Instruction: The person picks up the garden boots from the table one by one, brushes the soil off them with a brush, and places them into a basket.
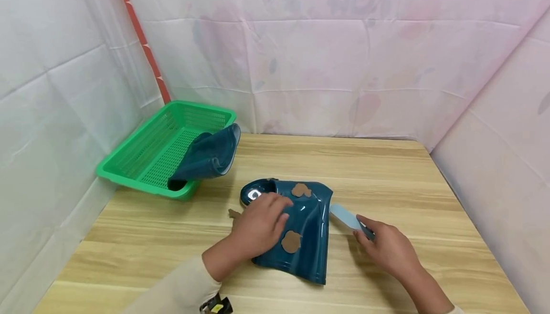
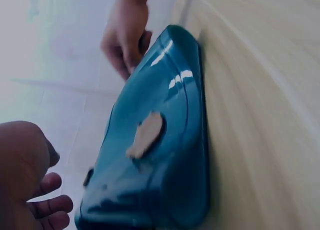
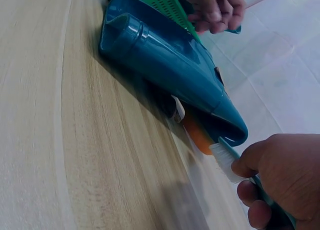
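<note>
A glossy dark teal rubber boot point(image 1: 307, 216) lies on its side on the table, its toe to the far left. Brown, flat, mud-like patches point(image 1: 291, 241) stick to its shaft. Over the boot hovers my left hand point(image 1: 259, 221), fingers loosely bent, apart from the shaft in the left wrist view. To the right, my right hand point(image 1: 388, 247) grips the handle of a brush point(image 1: 345, 216). White bristles point(image 3: 226, 162) show close to the boot's edge in the right wrist view. Part of the boot's foot is hidden behind my left hand.
At the back left stands a green plastic basket point(image 1: 148, 188). A second teal boot point(image 1: 206, 156) leans over its near right rim. Another brown piece point(image 1: 233, 214) shows left of my left hand. White printed cloth point(image 1: 309, 66) encloses the wooden table point(image 1: 386, 171).
</note>
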A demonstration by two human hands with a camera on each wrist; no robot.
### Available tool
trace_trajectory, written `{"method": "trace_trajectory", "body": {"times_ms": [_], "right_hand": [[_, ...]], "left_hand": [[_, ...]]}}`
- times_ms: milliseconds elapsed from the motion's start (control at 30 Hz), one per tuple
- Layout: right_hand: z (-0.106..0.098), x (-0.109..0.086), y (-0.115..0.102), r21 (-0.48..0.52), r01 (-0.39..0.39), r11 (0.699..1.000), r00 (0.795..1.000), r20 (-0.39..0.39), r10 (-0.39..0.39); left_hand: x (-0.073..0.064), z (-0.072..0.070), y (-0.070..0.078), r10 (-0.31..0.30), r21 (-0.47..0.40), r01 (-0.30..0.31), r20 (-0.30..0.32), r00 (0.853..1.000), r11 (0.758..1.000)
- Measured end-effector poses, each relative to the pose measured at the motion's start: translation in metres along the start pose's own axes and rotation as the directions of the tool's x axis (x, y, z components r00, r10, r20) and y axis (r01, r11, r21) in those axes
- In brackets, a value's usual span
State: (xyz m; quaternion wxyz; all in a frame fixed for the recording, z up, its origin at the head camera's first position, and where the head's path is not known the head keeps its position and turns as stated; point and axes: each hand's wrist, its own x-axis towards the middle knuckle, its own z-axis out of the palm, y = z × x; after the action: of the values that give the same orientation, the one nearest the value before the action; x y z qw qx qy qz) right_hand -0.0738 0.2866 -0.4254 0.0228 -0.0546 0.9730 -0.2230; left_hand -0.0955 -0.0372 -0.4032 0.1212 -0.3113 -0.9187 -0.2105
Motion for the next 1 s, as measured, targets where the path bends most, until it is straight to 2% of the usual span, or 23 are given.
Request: {"method": "trace_trajectory", "body": {"times_ms": [100,200,267,400,533,600,733,900,1000], "right_hand": [[0.0,0.0,0.001,-0.004,-0.006,1.0,1.0,0.011,0.006],[-0.001,0.001,0.003,-0.01,-0.009,1.0,1.0,0.019,0.009],[-0.001,0.001,0.004,-0.013,-0.006,1.0,1.0,0.015,0.006],[-0.001,0.001,0.007,-0.013,-0.006,1.0,1.0,0.014,0.006],[0.0,0.001,0.009,-0.007,-0.013,1.0,1.0,0.025,0.013],[0.001,0.001,0.01,-0.005,-0.009,1.0,1.0,0.022,0.009],[0.001,0.001,0.009,-0.011,-0.007,1.0,1.0,0.008,0.007],[0.003,0.0,0.009,-0.01,-0.015,1.0,1.0,0.014,0.015],[0.004,0.0,0.009,-0.011,-0.018,1.0,1.0,0.014,0.018]], "left_hand": [[0.012,0.005,0.015,0.112,0.142,-0.116,0.036,0.993,0.983],[0.025,0.015,0.035,0.144,0.263,-0.164,0.093,0.985,0.951],[0.033,0.024,0.051,0.114,0.328,-0.158,0.15,0.982,0.931],[0.043,0.046,0.076,-0.019,0.436,-0.101,0.261,0.965,0.894],[0.043,0.06,0.085,-0.139,0.497,-0.014,0.269,0.953,0.868],[0.042,0.062,0.087,-0.18,0.489,0.037,0.249,0.952,0.871],[0.041,0.061,0.087,-0.219,0.402,0.111,0.234,0.947,0.909],[0.04,0.052,0.083,-0.23,0.252,0.158,0.292,0.928,0.955],[0.037,0.046,0.08,-0.205,0.175,0.153,0.333,0.92,0.972]]}}
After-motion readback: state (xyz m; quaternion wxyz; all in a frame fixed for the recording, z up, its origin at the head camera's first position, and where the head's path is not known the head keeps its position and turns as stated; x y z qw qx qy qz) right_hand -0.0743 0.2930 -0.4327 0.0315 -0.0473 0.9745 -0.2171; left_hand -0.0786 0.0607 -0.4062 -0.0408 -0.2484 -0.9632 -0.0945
